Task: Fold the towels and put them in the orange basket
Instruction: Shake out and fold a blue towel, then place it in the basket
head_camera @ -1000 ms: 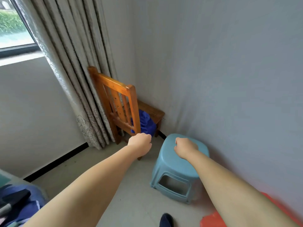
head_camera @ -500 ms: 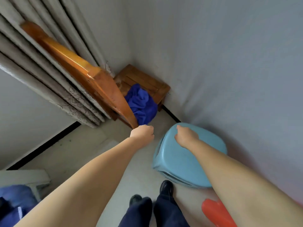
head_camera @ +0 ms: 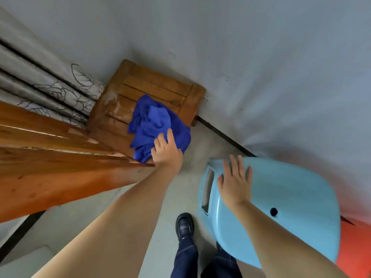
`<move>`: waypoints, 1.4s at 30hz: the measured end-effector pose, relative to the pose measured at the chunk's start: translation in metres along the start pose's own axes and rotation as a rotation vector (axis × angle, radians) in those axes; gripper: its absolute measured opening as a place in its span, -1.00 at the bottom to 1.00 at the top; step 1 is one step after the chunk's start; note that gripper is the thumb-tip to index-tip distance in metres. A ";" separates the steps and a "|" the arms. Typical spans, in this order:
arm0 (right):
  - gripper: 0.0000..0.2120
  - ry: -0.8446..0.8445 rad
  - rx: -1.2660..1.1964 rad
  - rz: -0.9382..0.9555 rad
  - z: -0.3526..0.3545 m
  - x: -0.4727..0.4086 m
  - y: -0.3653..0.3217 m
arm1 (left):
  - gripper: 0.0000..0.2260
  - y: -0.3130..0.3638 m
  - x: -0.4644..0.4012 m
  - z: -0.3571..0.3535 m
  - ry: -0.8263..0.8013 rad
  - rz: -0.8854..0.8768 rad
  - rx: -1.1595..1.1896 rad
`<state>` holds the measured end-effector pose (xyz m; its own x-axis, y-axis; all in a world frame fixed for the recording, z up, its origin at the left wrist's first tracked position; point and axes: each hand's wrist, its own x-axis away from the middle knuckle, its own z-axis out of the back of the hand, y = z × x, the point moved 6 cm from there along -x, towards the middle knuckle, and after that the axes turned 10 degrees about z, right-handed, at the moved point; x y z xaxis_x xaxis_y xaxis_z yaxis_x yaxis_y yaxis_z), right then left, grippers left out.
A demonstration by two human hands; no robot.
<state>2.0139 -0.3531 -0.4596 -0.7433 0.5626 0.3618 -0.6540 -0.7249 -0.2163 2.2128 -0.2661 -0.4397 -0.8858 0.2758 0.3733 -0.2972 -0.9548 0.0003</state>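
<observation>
one curtain point(head_camera: 60, 91), patterned, hanging at far left against the wall. one wooden chair: backrest point(head_camera: 60, 157) blurred and close to the camera along the left edge, seat point(head_camera: 156, 87) pushed into the room corner. one blue towel point(head_camera: 152, 125), crumpled, on the seat's near right corner, part of it spilling over the front edge. left hand point(head_camera: 166, 153), fingers spread and loosely curved, resting on the towel's near edge; no fold pinched, nothing lifted. strip of bare floor point(head_camera: 188, 169) between chair and stool, with one black shoe point(head_camera: 184, 225) on it. right hand point(head_camera: 234, 185), flat and spread wide, over the left edge of the light blue stool point(head_camera: 291, 197); contact cannot be told, holds nothing. orange basket point(head_camera: 355, 245), only a corner showing at lower right, just beside the stool, well apart from the towel.
</observation>
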 end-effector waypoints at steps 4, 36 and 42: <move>-0.57 0.201 0.011 0.027 -0.011 -0.004 0.004 | -0.13 -0.018 -0.040 -0.002 0.096 0.270 0.206; -0.86 -0.011 -0.938 -0.139 0.219 0.043 0.000 | -0.74 0.049 0.153 0.240 -0.974 0.046 1.641; -0.60 -0.269 -1.053 -0.133 0.298 0.094 -0.028 | -0.93 0.084 0.194 0.306 -1.198 -0.244 1.697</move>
<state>2.0047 -0.3986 -0.1493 -0.6868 0.4133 0.5978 -0.6141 0.1100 -0.7815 2.1254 -0.3269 -0.0836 -0.0692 0.8564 0.5117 0.8153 -0.2471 0.5237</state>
